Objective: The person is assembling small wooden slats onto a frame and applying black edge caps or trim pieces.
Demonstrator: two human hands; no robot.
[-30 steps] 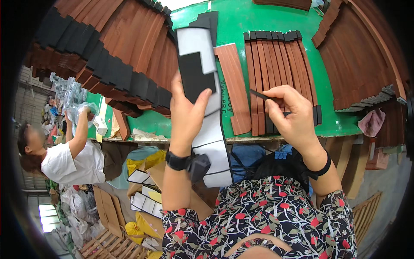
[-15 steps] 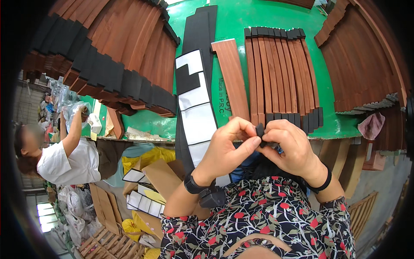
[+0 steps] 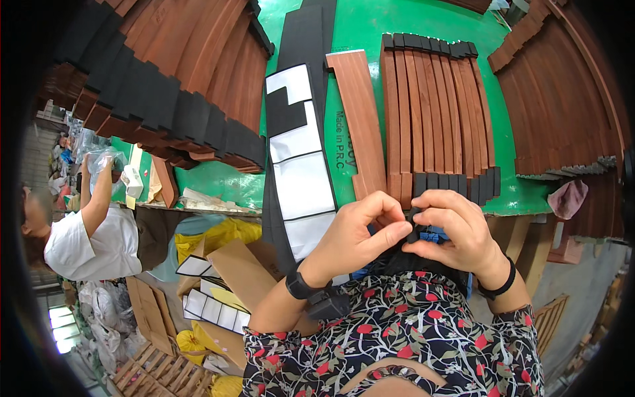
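In front of my chest, near the table's front edge, a small black foam-like piece is held between my two hands. My right hand is closed on it, thumb below and fingers above. My left hand meets its left side with thumb and forefinger pinched close together. The fingers partly cover the piece. Just beyond my hands lies a row of reddish-brown wooden slats with black caps on both ends. A single slat without black caps lies to their left.
A black strip with white panels runs along the green table. Large stacks of slats stand at left and right. A pink cloth hangs at the right edge. Cardboard lies below; a co-worker handles clear plastic at far left.
The black piece has shifted slightly right and down with my hands. My left fingertips have slid toward its edge and my right fingers have spread a little. The view has shifted slightly.
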